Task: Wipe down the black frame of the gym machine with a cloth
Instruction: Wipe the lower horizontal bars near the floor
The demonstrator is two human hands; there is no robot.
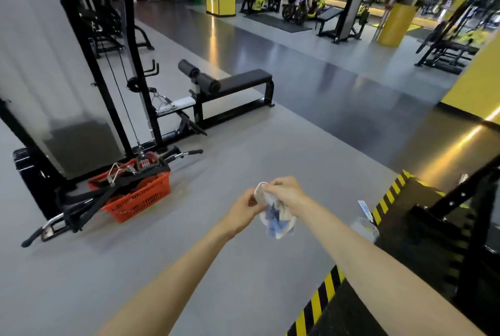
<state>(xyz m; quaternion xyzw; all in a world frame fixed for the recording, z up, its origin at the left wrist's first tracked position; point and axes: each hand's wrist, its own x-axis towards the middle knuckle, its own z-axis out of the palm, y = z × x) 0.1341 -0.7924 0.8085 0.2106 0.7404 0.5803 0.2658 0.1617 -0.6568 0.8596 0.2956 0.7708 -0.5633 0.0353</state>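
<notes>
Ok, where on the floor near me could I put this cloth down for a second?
Bare grey floor lies between the orange basket, the black bench and the hazard-striped platform edge, beneath the cloth held by the left hand and right hand. Crowded: around the basket, where bars and straps spill onto the floor by the black frame.

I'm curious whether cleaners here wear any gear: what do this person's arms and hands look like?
Two bare human arms, no machine parts. The left hand and right hand wear no gloves; no ring, watch or wristband shows. The left forearm and right forearm are uncovered down to the picture's lower edge, so no sleeve is in view.
</notes>
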